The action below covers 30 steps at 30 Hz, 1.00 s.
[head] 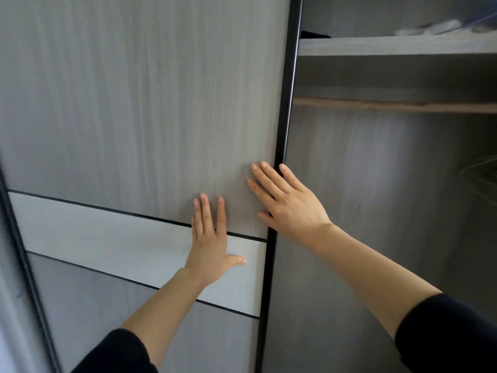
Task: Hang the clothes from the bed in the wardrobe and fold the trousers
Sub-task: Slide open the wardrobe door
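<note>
Against the grey wood-grain sliding wardrobe door point(134, 103) we lay left hand point(208, 246) and right hand point(291, 204) flat, fingers point(205, 211) straight, gripping nothing, the right by its black edge point(285, 103).

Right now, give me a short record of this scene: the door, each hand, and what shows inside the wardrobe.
door: grey sliding door, partly open, the interior showing to its right
left hand: flat on the door, fingers straight, lying across its pale band
right hand: flat on the door, beside its black edge
inside: shelf above, hanging rail below it; the visible stretch of the rail is bare
shelf contents: too blurred to tell
</note>
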### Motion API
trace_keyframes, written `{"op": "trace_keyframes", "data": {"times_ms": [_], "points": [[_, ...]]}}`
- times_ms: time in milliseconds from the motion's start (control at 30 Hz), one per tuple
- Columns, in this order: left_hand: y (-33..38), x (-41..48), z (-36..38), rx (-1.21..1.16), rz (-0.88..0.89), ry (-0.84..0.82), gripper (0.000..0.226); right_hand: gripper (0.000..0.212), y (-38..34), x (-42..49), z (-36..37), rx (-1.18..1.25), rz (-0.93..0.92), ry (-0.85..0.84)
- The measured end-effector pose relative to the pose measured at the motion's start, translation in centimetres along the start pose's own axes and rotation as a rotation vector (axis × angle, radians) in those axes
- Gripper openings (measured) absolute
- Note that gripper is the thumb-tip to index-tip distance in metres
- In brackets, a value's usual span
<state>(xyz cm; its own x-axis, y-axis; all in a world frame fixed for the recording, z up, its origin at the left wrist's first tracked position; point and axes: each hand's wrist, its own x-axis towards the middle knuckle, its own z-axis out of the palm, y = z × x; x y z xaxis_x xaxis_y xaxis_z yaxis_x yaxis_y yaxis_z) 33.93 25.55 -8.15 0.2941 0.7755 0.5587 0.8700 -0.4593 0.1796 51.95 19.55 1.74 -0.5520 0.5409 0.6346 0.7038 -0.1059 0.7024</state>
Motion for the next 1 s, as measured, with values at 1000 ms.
{"op": "trace_keyframes", "data": {"times_ms": [1000], "points": [[6.6, 1.8, 0.2, -0.221, 0.469, 0.278, 0.086, 0.056, 3.7, -5.0, 2.9, 0.187, 0.293, -0.218]]}}
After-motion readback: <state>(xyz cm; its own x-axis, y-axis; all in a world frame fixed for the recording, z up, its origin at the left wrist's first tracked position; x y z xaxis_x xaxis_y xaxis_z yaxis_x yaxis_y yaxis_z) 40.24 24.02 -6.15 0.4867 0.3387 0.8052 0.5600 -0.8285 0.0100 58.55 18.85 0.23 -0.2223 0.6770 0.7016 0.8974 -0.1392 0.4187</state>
